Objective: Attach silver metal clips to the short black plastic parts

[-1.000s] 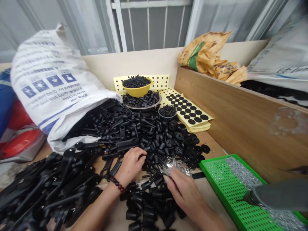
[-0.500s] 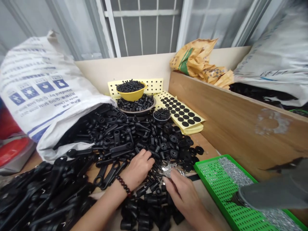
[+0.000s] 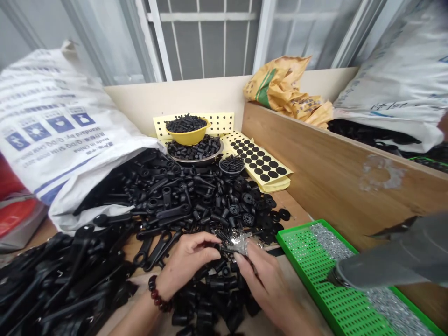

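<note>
My right hand [image 3: 264, 275] is closed around a shiny, silvery, partly see-through piece [image 3: 240, 242], whose exact kind I cannot make out. Facing it from the left is my left hand [image 3: 194, 256], wearing a dark bead bracelet. Its thumb and fingers curve into a pinch, with something small and dark at the tips that is too unclear to name. Beneath and in front of both hands lie short black cylindrical plastic parts [image 3: 224, 284]. Small shiny metal pieces [image 3: 257, 240] lie by the right fingers. Black plastic crank-like arms [image 3: 164, 247] lie beyond the left hand.
A green perforated tray [image 3: 304, 261] with small silvery pieces stands right, under a grey tool-like arm [image 3: 388, 259]. Behind are a yellow bowl [image 3: 189, 136], sheets of black round stickers [image 3: 262, 163] and a wooden partition [image 3: 315, 149]. A white sack [image 3: 70, 135] spills black parts left.
My left hand has drawn back from the black pile toward me, turning so its thumb and fingertips face my right hand. My right hand still holds the shiny piece. The view has shifted slightly.
</note>
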